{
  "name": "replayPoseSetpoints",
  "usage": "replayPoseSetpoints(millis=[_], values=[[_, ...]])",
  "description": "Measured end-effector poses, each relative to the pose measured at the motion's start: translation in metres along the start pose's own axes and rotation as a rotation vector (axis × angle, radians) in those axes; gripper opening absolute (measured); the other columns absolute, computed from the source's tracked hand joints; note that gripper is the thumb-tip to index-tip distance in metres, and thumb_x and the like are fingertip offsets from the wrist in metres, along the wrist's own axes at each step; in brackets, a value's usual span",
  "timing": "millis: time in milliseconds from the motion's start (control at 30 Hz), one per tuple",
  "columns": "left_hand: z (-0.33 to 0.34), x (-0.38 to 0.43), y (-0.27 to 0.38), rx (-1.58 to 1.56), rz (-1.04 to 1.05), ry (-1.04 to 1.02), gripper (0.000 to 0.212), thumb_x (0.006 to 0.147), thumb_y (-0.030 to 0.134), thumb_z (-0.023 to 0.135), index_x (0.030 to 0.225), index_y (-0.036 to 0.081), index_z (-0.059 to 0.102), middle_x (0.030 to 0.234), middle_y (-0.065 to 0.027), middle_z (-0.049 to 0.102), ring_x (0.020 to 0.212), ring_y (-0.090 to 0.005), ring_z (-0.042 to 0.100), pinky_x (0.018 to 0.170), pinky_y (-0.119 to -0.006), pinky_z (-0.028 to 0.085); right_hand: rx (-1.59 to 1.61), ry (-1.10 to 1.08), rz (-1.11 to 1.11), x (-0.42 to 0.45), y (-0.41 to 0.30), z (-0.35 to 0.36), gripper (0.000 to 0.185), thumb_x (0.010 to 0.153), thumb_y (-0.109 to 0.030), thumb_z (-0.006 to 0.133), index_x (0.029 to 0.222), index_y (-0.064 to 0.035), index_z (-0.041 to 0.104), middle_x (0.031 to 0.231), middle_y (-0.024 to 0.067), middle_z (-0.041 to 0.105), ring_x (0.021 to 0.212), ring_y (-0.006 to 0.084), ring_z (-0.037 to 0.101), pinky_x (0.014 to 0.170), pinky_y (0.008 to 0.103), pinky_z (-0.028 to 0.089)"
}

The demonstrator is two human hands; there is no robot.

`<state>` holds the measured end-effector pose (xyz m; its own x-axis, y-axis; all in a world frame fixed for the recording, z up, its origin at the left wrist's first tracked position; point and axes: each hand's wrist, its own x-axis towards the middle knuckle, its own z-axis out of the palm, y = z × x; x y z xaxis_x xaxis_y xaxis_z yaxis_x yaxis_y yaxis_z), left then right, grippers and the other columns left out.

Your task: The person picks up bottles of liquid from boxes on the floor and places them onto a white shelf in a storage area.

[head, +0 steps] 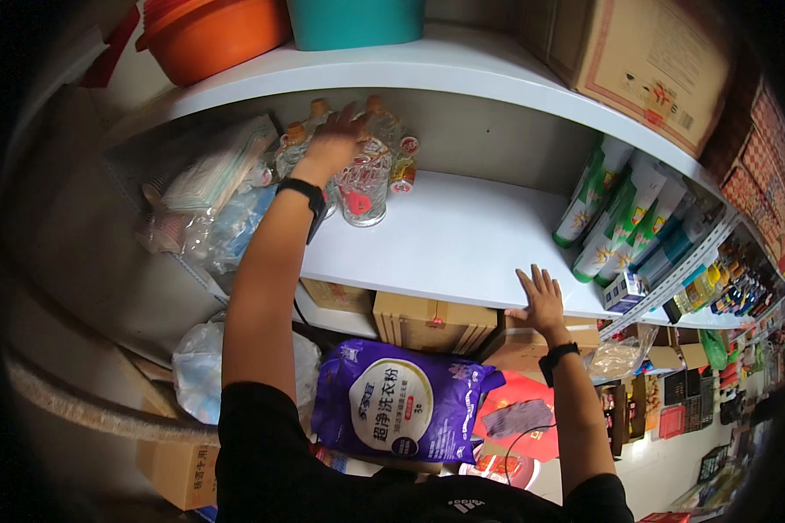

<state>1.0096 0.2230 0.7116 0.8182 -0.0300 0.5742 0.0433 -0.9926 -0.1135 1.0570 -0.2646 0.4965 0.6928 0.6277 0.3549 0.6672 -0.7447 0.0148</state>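
Note:
My left hand (337, 145), blurred, is over a group of clear glass bottles at the left of a white shelf (458, 229). The nearest bottle (365, 189) has a red label, and its top is partly hidden by the hand. Orange-brown caps top the bottles behind, such as this capped bottle (383, 121). Whether my fingers grip any glass is not clear. Farther right, my right hand (541, 304) lies at the shelf's front edge with its fingers spread, holding nothing. Beside the bottles are small jars (403, 175) with red-and-white lids.
Plastic-wrapped packs (219, 167) lie left of the bottles. Green-and-white spray cans (611, 242) stand at the shelf's right end. Overhead, an upper shelf (451, 65) holds an orange basin (219, 39), a teal tub (356, 23) and a carton (654, 72). Below is a purple washing-powder bag (454, 392).

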Motion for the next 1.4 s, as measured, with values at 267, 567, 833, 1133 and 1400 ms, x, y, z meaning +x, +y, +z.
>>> replayPoseSetpoints(millis=[267, 567, 833, 1133, 1400], values=[[0.004, 0.05, -0.009, 0.028, 0.376, -0.561, 0.094, 0.047, 0.035, 0.086, 0.132, 0.015, 0.051, 0.134, -0.0175, 0.043, 0.121, -0.0373, 0.043, 0.105, -0.043, 0.036, -0.032, -0.025, 0.037, -0.002, -0.001, -0.012, 0.097, 0.06, -0.074, 0.06, 0.142, -0.0254, 0.039, 0.145, 0.0162, 0.037, 0.132, 0.0395, 0.036, 0.108, 0.0517, 0.027], [0.011, 0.039, -0.003, 0.033, 0.237, -0.468, 0.082, 0.057, 0.045, 0.081, 0.128, 0.016, 0.055, 0.132, -0.0188, 0.045, 0.118, -0.0393, 0.045, 0.103, -0.045, 0.036, -0.04, -0.076, 0.069, 0.002, -0.007, -0.015, 0.1, 0.059, -0.075, 0.06, 0.143, -0.025, 0.037, 0.147, 0.0144, 0.035, 0.135, 0.0368, 0.032, 0.11, 0.0494, 0.025], [0.024, 0.042, 0.004, 0.131, 0.153, -0.431, 0.077, 0.063, 0.056, 0.073, 0.125, 0.014, 0.058, 0.134, -0.0205, 0.044, 0.122, -0.042, 0.039, 0.103, -0.049, 0.034, -0.059, -0.077, 0.065, 0.002, -0.007, -0.016, 0.1, 0.06, -0.074, 0.06, 0.143, -0.0243, 0.036, 0.147, 0.0141, 0.034, 0.134, 0.0368, 0.033, 0.11, 0.0496, 0.026], [0.033, 0.042, -0.014, 0.153, 0.273, -0.393, 0.081, 0.061, 0.059, 0.074, 0.126, 0.014, 0.057, 0.137, -0.0162, 0.043, 0.125, -0.0447, 0.037, 0.107, -0.052, 0.03, -0.04, -0.105, 0.078, 0.003, -0.01, -0.017, 0.1, 0.06, -0.074, 0.06, 0.143, -0.0257, 0.035, 0.148, 0.0138, 0.033, 0.136, 0.0367, 0.031, 0.111, 0.0496, 0.024], [0.056, 0.038, 0.064, 0.462, 0.132, -0.138, 0.085, 0.057, 0.066, 0.072, 0.123, 0.014, 0.059, 0.122, -0.0153, 0.056, 0.126, -0.0379, 0.039, 0.103, -0.058, 0.027, -0.03, -0.075, 0.099, 0.001, -0.006, -0.014, 0.101, 0.056, -0.074, 0.061, 0.142, -0.0264, 0.038, 0.147, 0.0136, 0.035, 0.135, 0.0364, 0.032, 0.11, 0.0499, 0.025]])
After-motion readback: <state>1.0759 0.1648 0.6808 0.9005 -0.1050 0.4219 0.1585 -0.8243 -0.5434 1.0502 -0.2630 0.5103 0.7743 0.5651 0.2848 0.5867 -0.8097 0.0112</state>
